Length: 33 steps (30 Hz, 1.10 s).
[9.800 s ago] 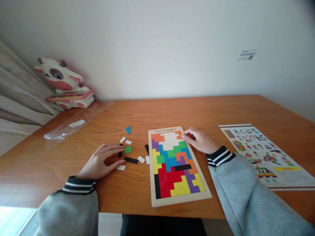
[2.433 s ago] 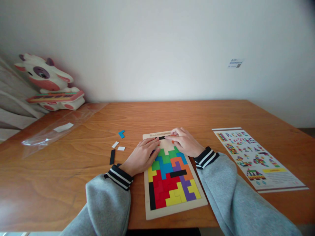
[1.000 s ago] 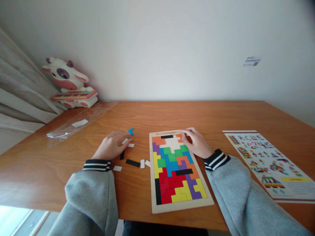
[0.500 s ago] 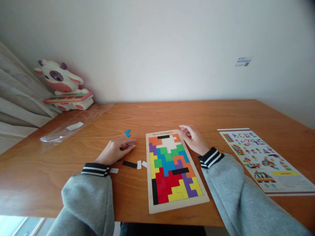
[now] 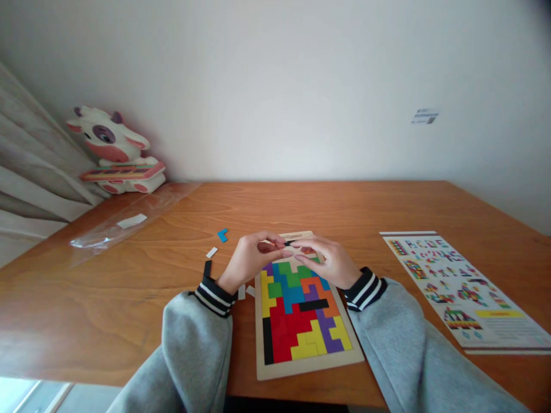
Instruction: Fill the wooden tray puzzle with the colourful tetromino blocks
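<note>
A wooden puzzle board (image 5: pixel 301 362) lies in front of me, mostly filled with coloured block pieces; its top end is hidden under my hands. My left hand (image 5: pixel 252 259) hovers over the board's top left with thumb and fingers pinched together, seemingly on a small white piece that I can barely see. My right hand (image 5: pixel 323 261) lies on the top right of the board, its fingertips meeting the left hand's. A black piece (image 5: pixel 289 243) shows between the fingertips. Loose pieces lie left of the board: a blue one (image 5: pixel 222 234), a white one (image 5: pixel 212 252), a black one (image 5: pixel 207 268).
A printed pattern sheet (image 5: pixel 460 287) lies on the right of the wooden table (image 5: pixel 344 206). A clear plastic bag (image 5: pixel 129 221) and a cow toy (image 5: pixel 114 149) are at the far left, by the wall and curtain. Two white pieces (image 5: pixel 245 291) lie beside my left cuff.
My left hand left the loose pieces and came right over the board's top end. One white piece is gone from that spot. My right hand slid left to meet it.
</note>
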Tool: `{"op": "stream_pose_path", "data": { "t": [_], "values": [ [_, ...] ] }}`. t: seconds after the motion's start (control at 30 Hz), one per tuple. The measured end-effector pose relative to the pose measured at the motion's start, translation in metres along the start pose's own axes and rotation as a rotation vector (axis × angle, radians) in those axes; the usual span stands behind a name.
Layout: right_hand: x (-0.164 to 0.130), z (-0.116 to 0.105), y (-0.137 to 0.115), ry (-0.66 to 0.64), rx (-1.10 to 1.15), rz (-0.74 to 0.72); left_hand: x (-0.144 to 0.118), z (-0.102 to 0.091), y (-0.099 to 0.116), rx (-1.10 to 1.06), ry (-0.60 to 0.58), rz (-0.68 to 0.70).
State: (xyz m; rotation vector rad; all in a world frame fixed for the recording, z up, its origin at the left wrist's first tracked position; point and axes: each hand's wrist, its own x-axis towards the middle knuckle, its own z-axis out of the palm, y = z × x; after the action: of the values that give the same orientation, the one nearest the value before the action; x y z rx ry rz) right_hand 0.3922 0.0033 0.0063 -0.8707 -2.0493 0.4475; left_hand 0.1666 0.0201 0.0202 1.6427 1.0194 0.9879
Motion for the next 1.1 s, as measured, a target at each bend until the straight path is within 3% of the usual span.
{"op": "stream_pose_path", "data": {
  "t": [0.2,0.5,0.57,0.67,0.8,0.97,1.1],
  "values": [
    [0.0,-0.003,-0.001,0.03,-0.004,-0.128,0.002,0.017,-0.004,-0.212,-0.066,-0.022],
    [-0.001,-0.001,-0.004,0.01,-0.03,-0.065,0.001,0.022,-0.006,-0.195,0.062,-0.01],
    [-0.001,-0.002,-0.001,0.025,-0.061,-0.008,0.001,0.021,-0.008,-0.109,0.065,0.053],
    [-0.002,-0.004,0.009,0.036,-0.135,0.099,0.0,0.018,-0.013,0.221,0.098,0.235],
    [-0.005,-0.003,0.026,-0.014,-0.241,0.165,-0.001,0.014,-0.025,0.58,0.053,0.414],
    [-0.006,-0.001,0.032,-0.032,-0.378,0.162,-0.002,0.015,-0.03,0.705,0.044,0.418],
    [-0.003,-0.004,0.018,-0.105,-0.428,-0.004,-0.004,0.014,-0.026,0.786,0.029,0.4]
  ]
}}
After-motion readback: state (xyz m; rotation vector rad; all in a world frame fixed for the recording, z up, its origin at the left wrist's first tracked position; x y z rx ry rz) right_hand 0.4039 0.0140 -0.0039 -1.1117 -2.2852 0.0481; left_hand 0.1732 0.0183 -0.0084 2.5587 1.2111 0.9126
